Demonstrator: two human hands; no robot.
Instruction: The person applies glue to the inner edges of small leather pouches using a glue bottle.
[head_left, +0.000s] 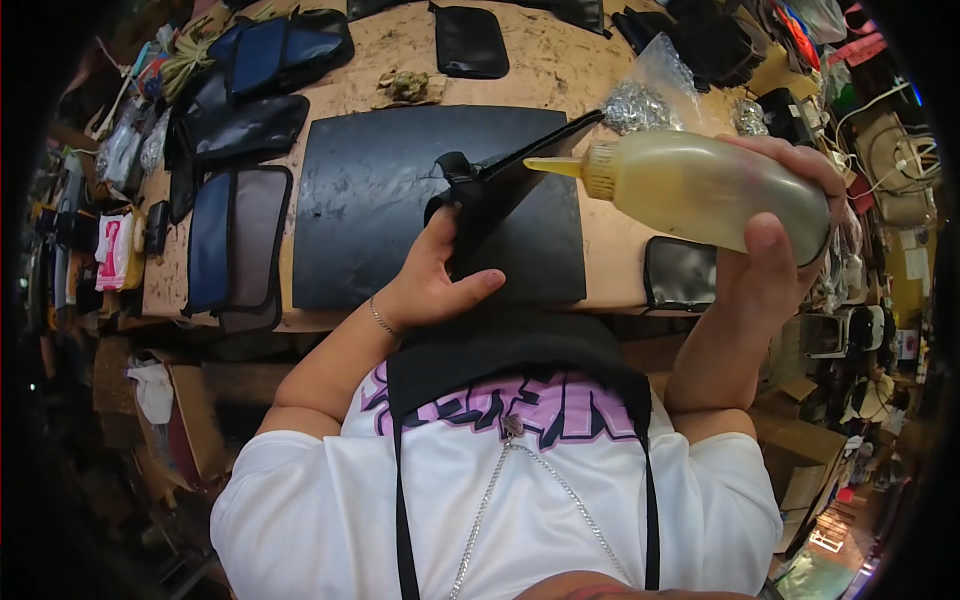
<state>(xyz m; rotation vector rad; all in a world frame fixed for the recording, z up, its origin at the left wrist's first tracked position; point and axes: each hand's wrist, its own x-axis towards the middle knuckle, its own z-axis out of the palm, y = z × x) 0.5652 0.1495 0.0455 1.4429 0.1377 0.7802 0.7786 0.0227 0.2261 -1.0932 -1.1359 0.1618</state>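
Observation:
My right hand (785,200) is wrapped around a squeeze bottle (700,185) of yellowish, cloudy plastic, tilted on its side. Its narrow nozzle points left, and the tip overlaps the edge of a black leather piece (505,200) in this view. That piece stands on edge, with a small strap or loop (457,170) at its left end. The fingers of my left hand (440,275) grip it low on the left, partly hidden behind it, while the thumb sticks out to the right. Beneath lies a dark rectangular work mat (360,200).
Blue and black pouches (240,235) lie left of the mat, more black pieces (470,42) behind it. A clear plastic bag (650,95) with shiny small parts sits at the back right. Near the front right edge rests a black flat piece (680,272).

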